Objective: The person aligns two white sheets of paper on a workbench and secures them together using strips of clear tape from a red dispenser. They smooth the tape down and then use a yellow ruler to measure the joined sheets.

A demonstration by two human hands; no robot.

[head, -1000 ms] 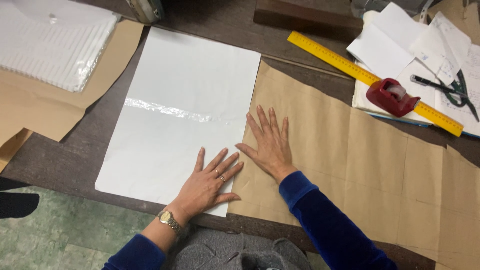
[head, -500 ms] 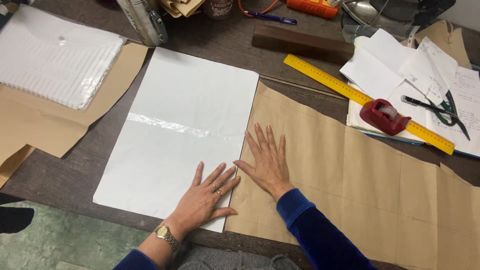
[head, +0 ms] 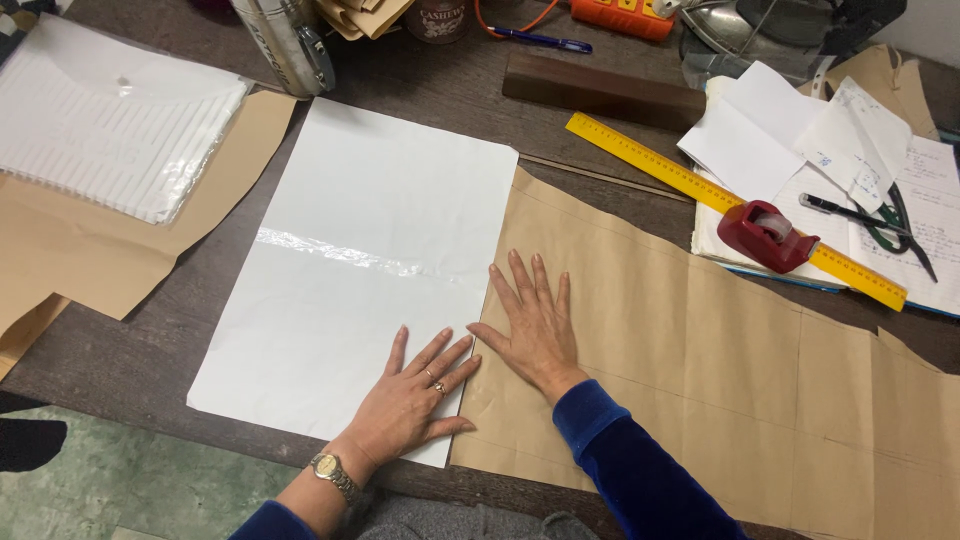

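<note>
Dark wooden table [head: 180, 310]: white sheet [head: 370, 240] under flat open left hand [head: 410, 400]; brown paper [head: 700, 370] under flat open right hand [head: 535, 325]; yellow ruler [head: 650, 160], red tape dispenser [head: 765, 235].

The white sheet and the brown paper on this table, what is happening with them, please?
A person presses both hands flat on a dark wooden table. The left hand lies on the white sheet, and the right hand lies on the brown paper, just beside the white sheet's edge. Neither hand grips anything. A yellow ruler and a red tape dispenser rest further back, to the right.
</note>
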